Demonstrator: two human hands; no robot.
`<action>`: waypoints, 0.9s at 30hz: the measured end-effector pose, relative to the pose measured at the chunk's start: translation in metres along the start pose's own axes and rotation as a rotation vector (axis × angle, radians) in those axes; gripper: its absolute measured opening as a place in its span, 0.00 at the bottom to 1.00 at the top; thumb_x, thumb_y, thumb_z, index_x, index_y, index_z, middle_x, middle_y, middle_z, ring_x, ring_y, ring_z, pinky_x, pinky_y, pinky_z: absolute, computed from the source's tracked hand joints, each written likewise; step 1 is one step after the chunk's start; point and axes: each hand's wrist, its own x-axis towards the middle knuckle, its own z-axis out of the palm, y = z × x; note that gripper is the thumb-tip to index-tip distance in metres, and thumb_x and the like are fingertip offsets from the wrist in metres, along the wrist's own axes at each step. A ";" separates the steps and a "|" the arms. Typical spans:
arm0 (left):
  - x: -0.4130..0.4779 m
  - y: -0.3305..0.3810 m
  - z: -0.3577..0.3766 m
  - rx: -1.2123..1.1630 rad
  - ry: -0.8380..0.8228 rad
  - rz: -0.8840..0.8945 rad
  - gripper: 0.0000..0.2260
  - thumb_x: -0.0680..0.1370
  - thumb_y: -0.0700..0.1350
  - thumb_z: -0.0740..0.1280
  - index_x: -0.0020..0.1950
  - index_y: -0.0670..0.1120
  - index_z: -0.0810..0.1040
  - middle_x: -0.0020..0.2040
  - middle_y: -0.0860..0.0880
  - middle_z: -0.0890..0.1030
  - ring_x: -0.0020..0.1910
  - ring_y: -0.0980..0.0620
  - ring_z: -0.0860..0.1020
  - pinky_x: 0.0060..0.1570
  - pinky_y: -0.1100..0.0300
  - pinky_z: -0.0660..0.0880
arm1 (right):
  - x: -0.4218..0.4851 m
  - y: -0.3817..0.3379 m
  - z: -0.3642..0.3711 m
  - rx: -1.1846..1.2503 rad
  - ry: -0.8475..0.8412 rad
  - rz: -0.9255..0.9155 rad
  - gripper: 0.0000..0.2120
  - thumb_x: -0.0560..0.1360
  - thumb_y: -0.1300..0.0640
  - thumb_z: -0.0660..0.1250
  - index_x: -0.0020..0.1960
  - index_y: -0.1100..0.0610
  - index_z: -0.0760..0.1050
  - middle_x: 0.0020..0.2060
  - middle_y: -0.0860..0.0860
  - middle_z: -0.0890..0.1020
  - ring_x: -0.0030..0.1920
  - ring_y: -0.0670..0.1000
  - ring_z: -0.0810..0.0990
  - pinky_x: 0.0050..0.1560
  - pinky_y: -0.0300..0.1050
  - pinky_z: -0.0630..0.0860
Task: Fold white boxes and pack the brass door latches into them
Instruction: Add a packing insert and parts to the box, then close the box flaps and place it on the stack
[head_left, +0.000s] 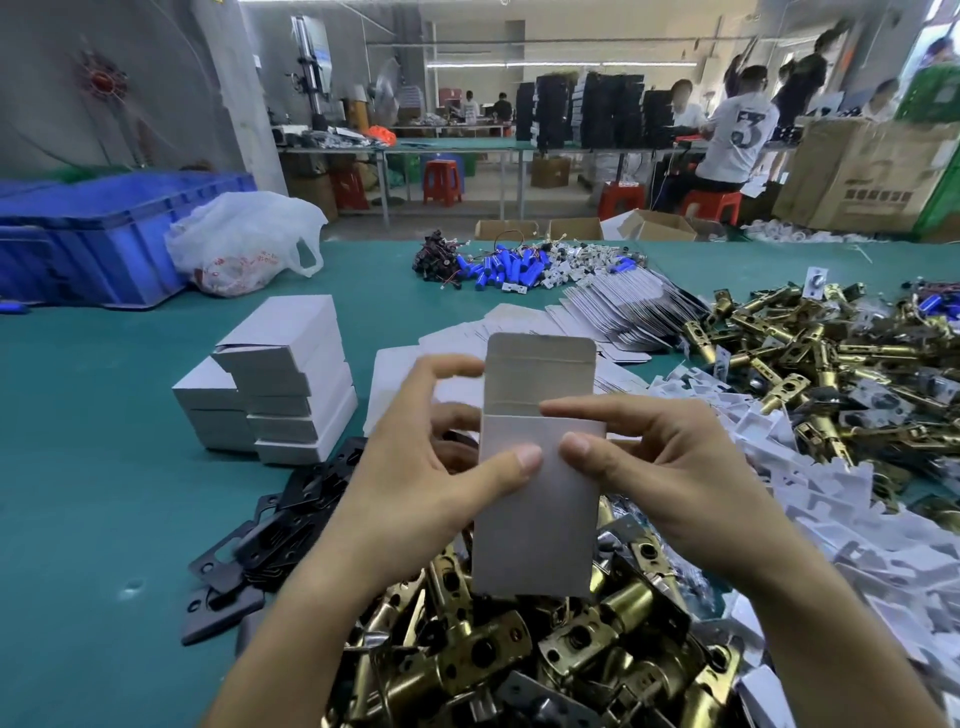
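1. Okay, head view: my left hand (415, 483) and right hand (670, 478) both grip one white box (537, 499), held upright above the surface (104, 467), in front of me.
2. Left fingers closed on the box's left edge, thumb (511, 465) pressed on the front panel; the other left fingers curl behind it.
3. Right fingers closed on the right edge, thumb (582, 447) on the front panel, index finger (576, 408) lying across the top of the front panel.
4. Box top flap (540, 369) stands open, pointing up; the bottom end hangs just over the brass latches. Cannot tell whether the bottom is closed.
5. Near pile of brass door latches (498, 644) lies right under my hands; a second latch pile (810, 364) sits to the right.
6. Stack of folded white boxes (291, 384) sits to the left, well apart from my hands.
7. Flat unfolded box blanks (618, 312) fan out behind the held box.
8. Black strike plates (270, 535) lie left of the near pile.
9. White plastic inserts (841, 525) are heaped on the right.
10. Blue crate (104, 234) and a plastic bag (244, 244) sit far left.
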 end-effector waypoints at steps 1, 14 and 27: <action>0.001 -0.001 0.001 -0.028 0.042 0.038 0.26 0.65 0.52 0.79 0.57 0.63 0.72 0.52 0.48 0.85 0.44 0.42 0.86 0.44 0.39 0.83 | 0.000 0.001 0.000 -0.005 0.005 0.002 0.13 0.68 0.52 0.71 0.52 0.48 0.85 0.46 0.53 0.87 0.48 0.54 0.87 0.47 0.50 0.84; 0.003 -0.013 0.006 -0.032 0.040 0.094 0.09 0.67 0.52 0.78 0.44 0.56 0.83 0.42 0.46 0.86 0.41 0.44 0.86 0.40 0.37 0.82 | 0.003 0.008 -0.014 -0.161 -0.066 -0.006 0.12 0.73 0.51 0.71 0.55 0.50 0.84 0.48 0.51 0.82 0.53 0.51 0.84 0.55 0.50 0.81; 0.006 -0.013 0.009 -0.033 0.132 0.091 0.15 0.61 0.52 0.81 0.42 0.57 0.80 0.51 0.50 0.86 0.41 0.40 0.86 0.43 0.39 0.83 | 0.007 0.002 -0.001 -0.018 0.105 -0.135 0.08 0.73 0.52 0.71 0.52 0.48 0.83 0.45 0.54 0.86 0.47 0.56 0.86 0.48 0.54 0.83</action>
